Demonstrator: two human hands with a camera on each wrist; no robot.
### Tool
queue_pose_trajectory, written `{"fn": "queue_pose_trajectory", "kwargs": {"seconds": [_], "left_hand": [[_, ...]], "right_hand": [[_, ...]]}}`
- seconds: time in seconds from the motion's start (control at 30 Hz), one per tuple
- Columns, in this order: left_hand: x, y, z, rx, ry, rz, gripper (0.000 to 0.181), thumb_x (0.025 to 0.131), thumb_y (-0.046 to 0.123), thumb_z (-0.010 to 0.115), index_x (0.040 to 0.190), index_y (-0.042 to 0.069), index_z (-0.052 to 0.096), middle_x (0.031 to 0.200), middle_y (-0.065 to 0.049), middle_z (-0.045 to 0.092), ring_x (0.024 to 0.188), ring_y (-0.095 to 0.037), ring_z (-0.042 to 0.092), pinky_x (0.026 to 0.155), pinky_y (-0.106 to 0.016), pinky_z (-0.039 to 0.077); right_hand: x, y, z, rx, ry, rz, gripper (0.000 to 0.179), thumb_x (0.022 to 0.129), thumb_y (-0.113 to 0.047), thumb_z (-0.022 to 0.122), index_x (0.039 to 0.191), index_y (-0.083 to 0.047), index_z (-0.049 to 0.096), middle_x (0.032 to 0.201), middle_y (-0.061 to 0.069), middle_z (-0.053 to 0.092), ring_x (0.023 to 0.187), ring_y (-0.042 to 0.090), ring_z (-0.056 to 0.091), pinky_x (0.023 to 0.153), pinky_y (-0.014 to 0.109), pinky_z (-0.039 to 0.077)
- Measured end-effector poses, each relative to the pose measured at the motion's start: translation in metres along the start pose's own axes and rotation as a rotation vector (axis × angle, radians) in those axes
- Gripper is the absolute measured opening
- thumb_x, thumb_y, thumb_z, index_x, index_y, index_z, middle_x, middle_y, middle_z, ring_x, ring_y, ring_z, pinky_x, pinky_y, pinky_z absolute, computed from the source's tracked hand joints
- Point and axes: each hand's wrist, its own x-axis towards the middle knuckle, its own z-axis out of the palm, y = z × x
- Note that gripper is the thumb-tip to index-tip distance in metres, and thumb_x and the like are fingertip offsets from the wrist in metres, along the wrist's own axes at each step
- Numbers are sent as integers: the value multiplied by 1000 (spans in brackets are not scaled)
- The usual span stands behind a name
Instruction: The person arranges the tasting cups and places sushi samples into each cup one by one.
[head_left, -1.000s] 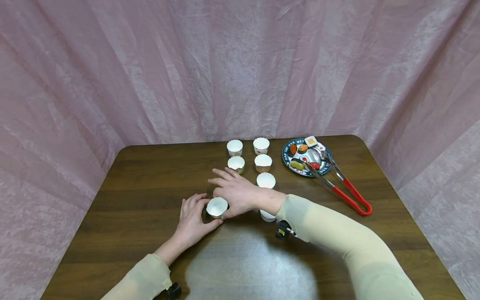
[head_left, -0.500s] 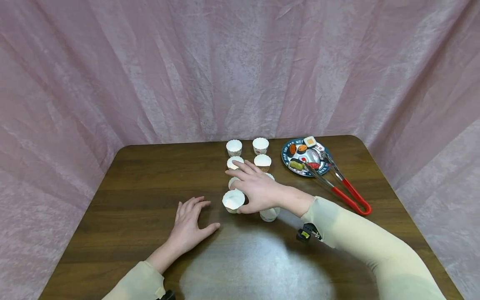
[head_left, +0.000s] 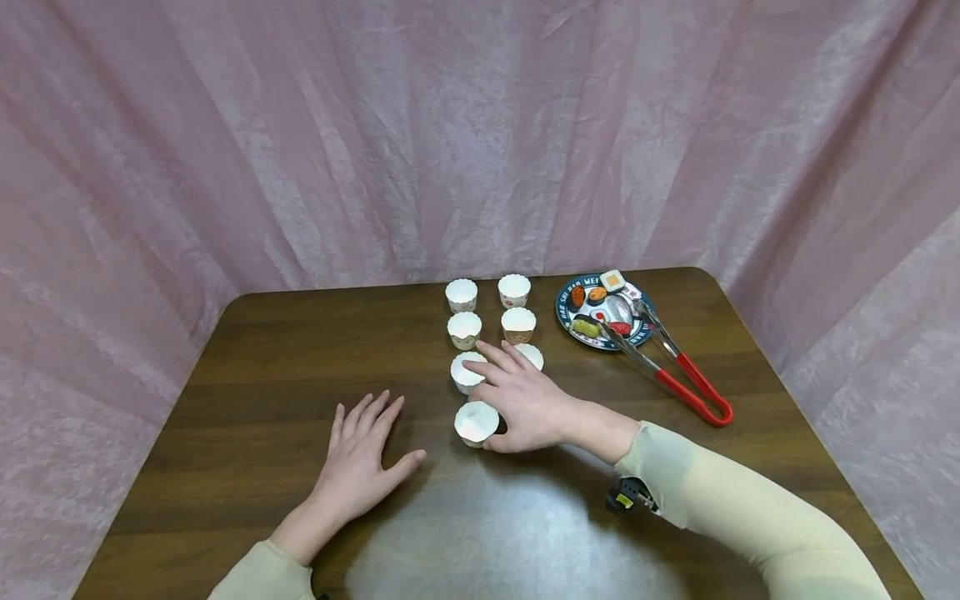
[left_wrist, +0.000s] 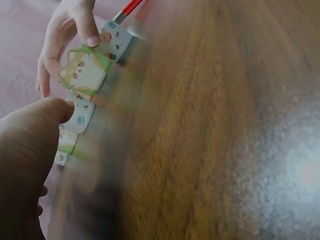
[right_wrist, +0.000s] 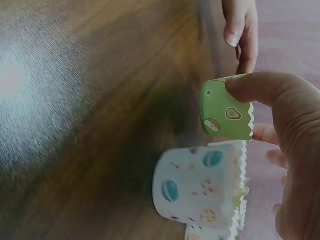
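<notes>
My right hand [head_left: 530, 410] pinches a green paper baking cup [head_left: 476, 423] at its left, thumb on the near side. In the right wrist view the cup [right_wrist: 227, 111] shows an avocado print and scalloped rim. Whether its base touches the table, I cannot tell. Just behind it is another white-lined baking cup [head_left: 467, 372], partly behind my fingers. A cup with a macaron print [right_wrist: 197, 182] stands close beside it in the right wrist view. To the left, my left hand [head_left: 358, 467] is spread low over the table, holding nothing.
More baking cups form two columns toward the back, including one at the rear left [head_left: 461, 294] and one at the rear right [head_left: 514, 290]. Right of them lie a patterned plate [head_left: 566, 321] with several sushi-like pieces and red-handled tongs [head_left: 693, 390]. A pink curtain [head_left: 375, 150] hangs behind the table.
My right hand has carried the green baking cup to the right and slightly nearer, in line with the left column. My left hand has come off the cup and drawn back left, fingers spreading.
</notes>
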Motion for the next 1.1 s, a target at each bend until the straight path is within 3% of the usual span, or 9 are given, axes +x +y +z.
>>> {"fn": "queue_pose_trajectory", "kwargs": {"seconds": [0.3, 0.73, 0.93, 1.1], "left_hand": [[-2, -3, 0, -7, 0, -2, 88, 92, 71, 59, 158, 15, 40, 162, -14, 33, 151, -37, 22, 117, -68, 5], [-1, -3, 0, -28, 2, -3, 87, 92, 70, 59, 156, 14, 42, 161, -15, 35, 149, -39, 24, 117, -69, 7], [0, -3, -1, -28, -6, -6, 88, 92, 71, 58, 157, 14, 41, 161, -15, 35, 150, -38, 24, 117, -69, 6], [3, -3, -6, -51, -7, -9, 89, 93, 70, 59, 158, 14, 39, 162, -15, 33, 150, -39, 22, 117, -68, 7]], "right_hand": [[3, -5, 9, -19, 8, -12, 53, 76, -56, 81, 115, -22, 70, 162, 7, 36, 155, 36, 10, 122, 59, 9], [4, -6, 14, -22, -23, -1, 55, 76, -59, 80, 116, -23, 69, 163, 6, 34, 156, 32, 6, 124, 53, 3], [1, -7, 11, -26, -11, -14, 70, 75, -64, 78, 131, -23, 65, 162, 6, 35, 156, 32, 8, 123, 54, 4], [-9, -3, -4, -8, 39, -15, 78, 80, -64, 74, 143, -21, 58, 162, 7, 36, 156, 32, 9, 123, 55, 7]]}}
